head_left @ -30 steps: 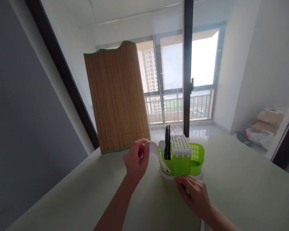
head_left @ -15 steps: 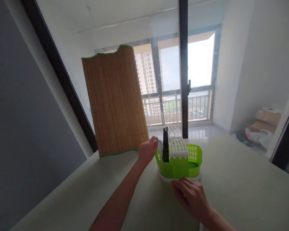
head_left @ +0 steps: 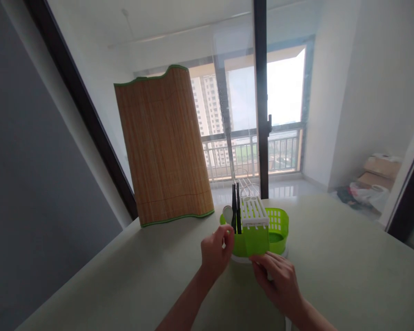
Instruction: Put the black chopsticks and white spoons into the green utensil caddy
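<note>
A green plastic cutlery basket [head_left: 257,241] with a white base stands on the pale table. At its left end a white spoon [head_left: 227,214] stands upright beside several black chopsticks [head_left: 236,209]. My left hand [head_left: 218,250] is at the basket's front left, below the spoon's bowl, fingers curled toward the thumb; whether anything is between them is hidden. My right hand [head_left: 278,278] is closed at the basket's lower front edge, its fingertips at the base. What it grips, if anything, does not show.
A white slotted rack [head_left: 254,211] sits over the basket's middle, with white wire loops behind. A green-edged bamboo mat [head_left: 165,151] stands upright at the back left. Glass doors with a dark frame [head_left: 262,92] rise behind the table [head_left: 348,257].
My left hand has let go of the spoon and come down and toward me, to the basket's front left. The spoon stays in the basket. My right hand has barely moved.
</note>
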Demonstrator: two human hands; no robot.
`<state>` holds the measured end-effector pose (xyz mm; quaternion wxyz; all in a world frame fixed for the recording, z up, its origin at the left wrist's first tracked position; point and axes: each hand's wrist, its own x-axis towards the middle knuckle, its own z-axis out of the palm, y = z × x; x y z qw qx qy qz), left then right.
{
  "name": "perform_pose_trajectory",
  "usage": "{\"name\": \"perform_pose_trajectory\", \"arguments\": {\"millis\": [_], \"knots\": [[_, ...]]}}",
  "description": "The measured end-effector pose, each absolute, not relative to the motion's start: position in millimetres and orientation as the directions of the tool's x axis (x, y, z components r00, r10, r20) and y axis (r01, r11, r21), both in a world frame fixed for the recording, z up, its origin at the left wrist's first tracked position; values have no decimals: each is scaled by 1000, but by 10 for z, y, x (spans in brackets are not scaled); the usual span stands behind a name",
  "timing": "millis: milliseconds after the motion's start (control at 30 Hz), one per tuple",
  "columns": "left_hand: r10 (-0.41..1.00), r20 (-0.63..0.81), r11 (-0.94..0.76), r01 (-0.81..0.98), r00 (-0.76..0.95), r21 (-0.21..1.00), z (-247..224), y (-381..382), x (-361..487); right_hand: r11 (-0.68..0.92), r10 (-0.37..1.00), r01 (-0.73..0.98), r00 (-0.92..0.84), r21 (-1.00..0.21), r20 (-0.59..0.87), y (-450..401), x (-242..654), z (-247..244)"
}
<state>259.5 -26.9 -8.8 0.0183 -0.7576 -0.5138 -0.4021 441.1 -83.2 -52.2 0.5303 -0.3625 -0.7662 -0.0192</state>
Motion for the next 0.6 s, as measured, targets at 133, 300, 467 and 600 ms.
{"name": "perform_pose_trajectory", "arguments": {"millis": [133,300,467,600], "knots": [[810,431,-585,609,399,536,-472,-648,2882,665,588,537,53,-519,807,-812,4482,-490],[810,224,-556,587,542,588,-635,-754,3185,570,613,563,193,-598,766,-749,4584,-458],[828,130,-512,642,545,571,-760,-701,3331,495,630,580,273,-647,727,-669,4675,-448],[830,83,-485,640,552,596,-849,-716,3412,465,650,577,292,-671,702,-635,4708,-453]]}}
